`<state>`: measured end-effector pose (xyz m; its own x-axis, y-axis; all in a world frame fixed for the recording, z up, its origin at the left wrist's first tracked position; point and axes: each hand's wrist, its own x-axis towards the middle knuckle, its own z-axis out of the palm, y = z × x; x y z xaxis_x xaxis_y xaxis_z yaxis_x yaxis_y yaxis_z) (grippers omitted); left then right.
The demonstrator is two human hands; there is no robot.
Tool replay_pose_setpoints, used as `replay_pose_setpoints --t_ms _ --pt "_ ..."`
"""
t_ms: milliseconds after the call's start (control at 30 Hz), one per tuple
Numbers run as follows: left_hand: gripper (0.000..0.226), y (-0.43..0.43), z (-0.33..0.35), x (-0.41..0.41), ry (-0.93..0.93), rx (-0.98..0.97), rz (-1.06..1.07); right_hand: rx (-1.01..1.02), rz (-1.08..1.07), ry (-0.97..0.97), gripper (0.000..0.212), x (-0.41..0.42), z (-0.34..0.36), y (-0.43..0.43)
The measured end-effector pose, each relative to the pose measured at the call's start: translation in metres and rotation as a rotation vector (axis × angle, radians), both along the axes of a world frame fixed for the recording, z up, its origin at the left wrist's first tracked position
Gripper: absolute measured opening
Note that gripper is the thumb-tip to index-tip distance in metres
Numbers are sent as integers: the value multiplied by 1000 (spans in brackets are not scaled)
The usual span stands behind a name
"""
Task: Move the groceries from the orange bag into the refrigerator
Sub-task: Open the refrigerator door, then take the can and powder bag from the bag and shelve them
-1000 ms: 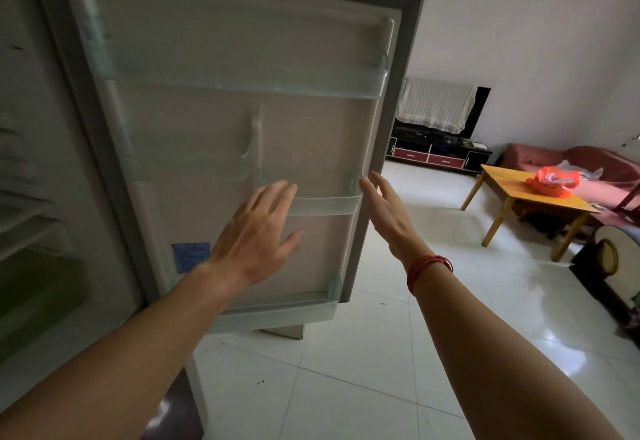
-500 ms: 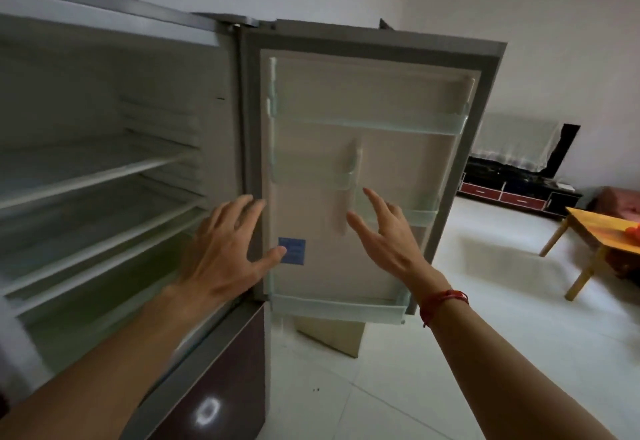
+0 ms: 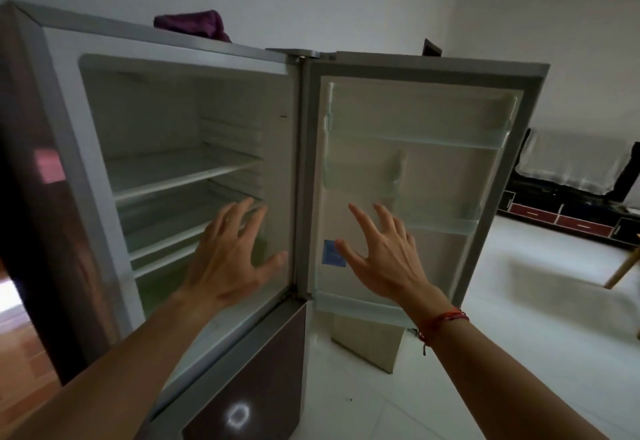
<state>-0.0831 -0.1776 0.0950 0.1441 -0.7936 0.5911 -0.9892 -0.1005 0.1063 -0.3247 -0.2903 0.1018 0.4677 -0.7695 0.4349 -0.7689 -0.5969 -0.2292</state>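
Both splayed, left hand (image 3: 228, 263), right hand (image 3: 384, 259), refrigerator (image 3: 149, 120) blurred inside

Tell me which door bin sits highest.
The long top bin, spanning the refrigerator door. The short left bin, the short right bin and the bottom bin hang below it.

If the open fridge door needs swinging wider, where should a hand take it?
Probably the door by its free right edge at mid-height, with the right hand coming from the right. That edge is bare, nearest that hand, and farthest from the hinge.
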Motion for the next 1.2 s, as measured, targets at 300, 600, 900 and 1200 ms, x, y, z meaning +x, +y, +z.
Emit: replay_pose_setpoints --t_ms 300,600,900,1200 --pt "86 -17 3 -29 -11 -1 -68 -20 -31 33 74 -28 4 -1" --pt "88 -48 6 -63 -15 11 -239 18 -215 71 77 -66 3 8" --pt "88 -67 -7 -116 25 4 -598 25 -545 87 72 -127 -1 76" --pt "85 -64 -6 -225 7 -8 -932 45 -896 63 70 -216 -1 170"
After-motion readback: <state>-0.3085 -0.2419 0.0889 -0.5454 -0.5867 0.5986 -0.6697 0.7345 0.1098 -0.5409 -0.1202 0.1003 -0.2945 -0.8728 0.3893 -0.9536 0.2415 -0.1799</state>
